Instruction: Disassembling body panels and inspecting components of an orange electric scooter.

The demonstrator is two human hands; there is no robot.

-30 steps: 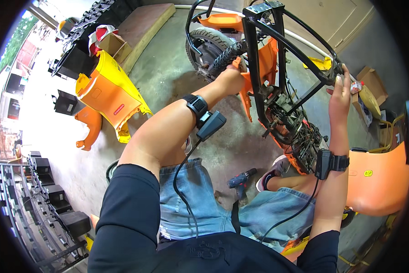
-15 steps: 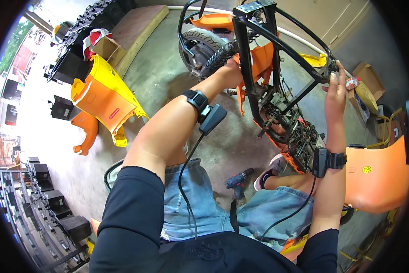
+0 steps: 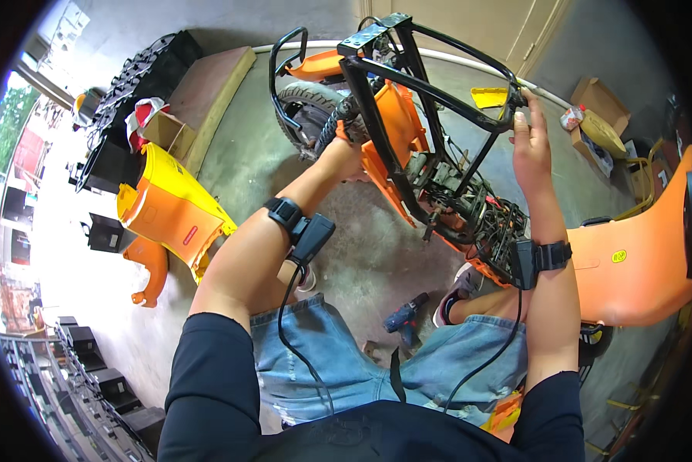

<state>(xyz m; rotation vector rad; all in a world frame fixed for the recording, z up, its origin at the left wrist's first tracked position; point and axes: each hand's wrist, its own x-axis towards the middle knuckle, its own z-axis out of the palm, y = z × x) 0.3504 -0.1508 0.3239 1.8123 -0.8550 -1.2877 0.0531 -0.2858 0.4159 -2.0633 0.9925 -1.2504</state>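
In front of me stands the black tubular frame (image 3: 446, 91) of a partly stripped two-wheeler, tilted, with bare wiring (image 3: 494, 227) low down. My left hand (image 3: 347, 158) is at the frame's left side, closed on the edge of an orange plastic panel (image 3: 398, 115); its fingertips are mostly hidden. Against the frame's right end rests my right hand (image 3: 532, 142), thumb and forefinger stretched out along the tube; its other fingers are hidden. Beyond my left hand are a dark coil spring (image 3: 336, 115) and a wheel with a black tyre (image 3: 303, 96).
A cordless drill (image 3: 405, 314) lies on the floor by my right shoe. Yellow and orange body panels (image 3: 178, 208) stand at left, beside black boxes (image 3: 105, 232). To the right are a large orange body shell (image 3: 619, 289) and a cardboard box (image 3: 601, 104). A wooden platform (image 3: 213, 92) lies far left.
The view has shifted, so the frame appears farther left. Past the frame's left tube, more of the orange panel shows beside my left hand. My right hand stays at the frame's right end.
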